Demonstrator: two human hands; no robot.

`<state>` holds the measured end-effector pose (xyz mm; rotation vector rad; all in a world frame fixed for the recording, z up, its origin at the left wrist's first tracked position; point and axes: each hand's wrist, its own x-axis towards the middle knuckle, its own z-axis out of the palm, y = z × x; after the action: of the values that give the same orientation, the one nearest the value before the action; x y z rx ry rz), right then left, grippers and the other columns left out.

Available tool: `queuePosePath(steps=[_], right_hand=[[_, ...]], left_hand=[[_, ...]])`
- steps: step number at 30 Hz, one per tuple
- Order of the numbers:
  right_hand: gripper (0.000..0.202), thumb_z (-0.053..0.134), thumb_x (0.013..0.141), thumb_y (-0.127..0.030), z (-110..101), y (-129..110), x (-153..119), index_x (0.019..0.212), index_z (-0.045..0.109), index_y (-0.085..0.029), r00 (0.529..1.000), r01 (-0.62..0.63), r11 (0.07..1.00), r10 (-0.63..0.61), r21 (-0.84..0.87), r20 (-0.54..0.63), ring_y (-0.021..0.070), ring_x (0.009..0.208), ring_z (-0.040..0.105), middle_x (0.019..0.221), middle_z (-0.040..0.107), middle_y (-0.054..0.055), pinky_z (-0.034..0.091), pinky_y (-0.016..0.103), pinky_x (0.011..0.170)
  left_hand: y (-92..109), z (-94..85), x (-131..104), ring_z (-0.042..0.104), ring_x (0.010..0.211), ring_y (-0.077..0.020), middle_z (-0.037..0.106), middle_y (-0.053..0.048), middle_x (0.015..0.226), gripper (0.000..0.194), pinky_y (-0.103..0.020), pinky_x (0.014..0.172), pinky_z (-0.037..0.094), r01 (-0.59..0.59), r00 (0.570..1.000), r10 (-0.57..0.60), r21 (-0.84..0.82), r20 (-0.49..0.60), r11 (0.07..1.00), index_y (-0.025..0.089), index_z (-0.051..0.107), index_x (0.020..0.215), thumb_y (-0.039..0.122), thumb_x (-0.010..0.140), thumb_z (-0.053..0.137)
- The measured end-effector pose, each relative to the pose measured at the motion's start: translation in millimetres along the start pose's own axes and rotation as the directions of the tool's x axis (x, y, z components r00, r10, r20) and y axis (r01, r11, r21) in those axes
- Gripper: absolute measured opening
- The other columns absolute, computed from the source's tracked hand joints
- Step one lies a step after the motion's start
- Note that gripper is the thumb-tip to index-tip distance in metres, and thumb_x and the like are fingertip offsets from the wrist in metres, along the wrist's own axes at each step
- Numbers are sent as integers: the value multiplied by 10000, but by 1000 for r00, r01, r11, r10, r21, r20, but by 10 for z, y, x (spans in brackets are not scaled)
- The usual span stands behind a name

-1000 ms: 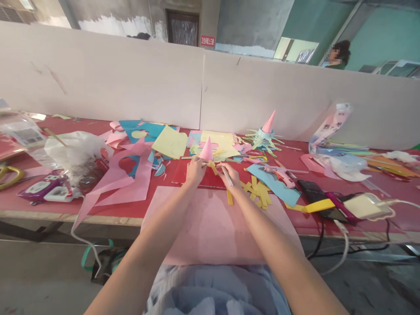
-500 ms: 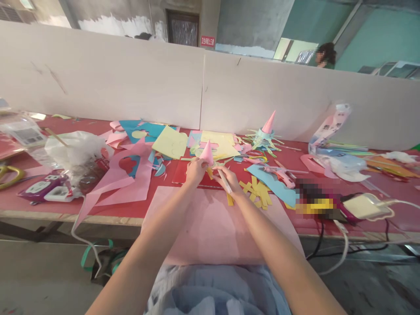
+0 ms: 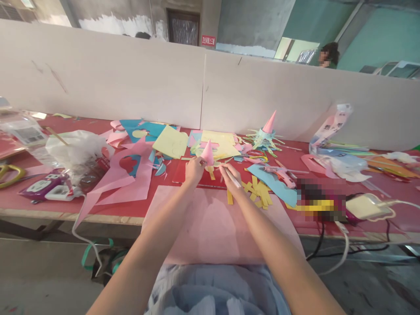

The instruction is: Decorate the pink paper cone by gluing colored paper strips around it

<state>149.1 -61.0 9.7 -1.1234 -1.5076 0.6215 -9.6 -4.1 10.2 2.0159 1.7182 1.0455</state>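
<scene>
A small pink paper cone [image 3: 207, 153] points up, its lower edge pinched by my left hand [image 3: 195, 169]. A yellow strip [image 3: 212, 173] hangs below the cone. My right hand [image 3: 231, 178], just right of it, is closed round a slim whitish stick [image 3: 233, 180] that slants across the fingers. Several yellow paper strips [image 3: 259, 192] lie right of my right hand. Under both hands is a red sheet or board [image 3: 183, 173], with a large pink sheet [image 3: 210, 227] nearer my body.
A finished-looking pink cone with fringe [image 3: 269, 124] stands behind at the right. A pink glue gun [image 3: 282, 176] rests on blue paper. Paper scraps, a plastic bag [image 3: 75, 151] and yellow-handled scissors [image 3: 11, 175] lie left. A pale partition [image 3: 131, 78] runs behind; a person is beyond it.
My right hand has shifted slightly right and turned, with the stick still in it. The yellow strip below the cone now shows more fully. My left hand has barely moved.
</scene>
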Motion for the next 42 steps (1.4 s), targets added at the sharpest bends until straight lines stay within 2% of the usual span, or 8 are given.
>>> queuePosePath(steps=[4,7,10,13,18,25,32,42], right_hand=[[396,425,856,-550,-37,33,11,736,605,-219,997,-59,998,60,32,-48,110,469,464,553,538,-18,368,243,469],[420,445,838,-572,-29,61,9,652,570,-217,993,-88,995,91,47,-71,110,463,479,522,518,-19,351,240,455],[363,508,809,-564,6,61,-3,674,531,-228,993,-104,992,108,70,-47,103,436,480,515,526,-38,340,233,441],[378,534,802,-548,34,62,1,614,466,-227,993,-122,988,121,93,15,92,378,435,418,465,-62,340,228,437],[384,554,803,-504,29,104,32,582,407,-227,988,-142,984,135,104,70,91,359,422,364,456,-67,333,220,430],[383,559,798,-470,22,139,21,566,379,-223,991,-129,988,125,86,55,81,346,400,349,439,-77,322,210,427],[375,543,795,-489,26,137,19,578,381,-229,989,-140,987,135,74,58,85,349,392,357,443,-77,313,215,422],[372,543,797,-489,34,135,15,575,384,-236,984,-139,989,131,56,119,109,366,450,383,487,-66,329,231,427]], left_hand=[[-7,47,3,598,822,-165,671,-19,896,121,-261,750,428,-10,996,10,2,88,1000,214,673,853,232,796,567],[-41,96,16,606,802,-169,682,-8,849,85,-257,720,432,-15,988,13,8,157,1000,217,676,809,241,751,618],[-82,118,36,611,788,-165,684,9,824,94,-244,683,429,-32,976,30,8,215,999,226,673,797,235,706,649],[-108,114,54,612,788,-168,680,5,837,136,-242,668,427,-43,969,39,13,245,999,230,671,822,264,691,657],[-117,101,67,607,798,-167,670,-1,866,219,-239,671,430,-61,958,53,20,281,998,227,667,869,298,663,684],[-113,78,68,598,834,-180,653,-13,903,345,-244,675,433,-85,945,75,16,319,996,216,661,908,359,604,737],[-60,23,31,604,846,-179,660,2,879,328,-257,711,443,-67,947,61,6,315,998,230,632,932,357,639,710],[-71,23,33,599,873,-203,655,-24,900,217,-285,754,455,-127,938,115,15,328,992,209,677,815,327,638,720]])
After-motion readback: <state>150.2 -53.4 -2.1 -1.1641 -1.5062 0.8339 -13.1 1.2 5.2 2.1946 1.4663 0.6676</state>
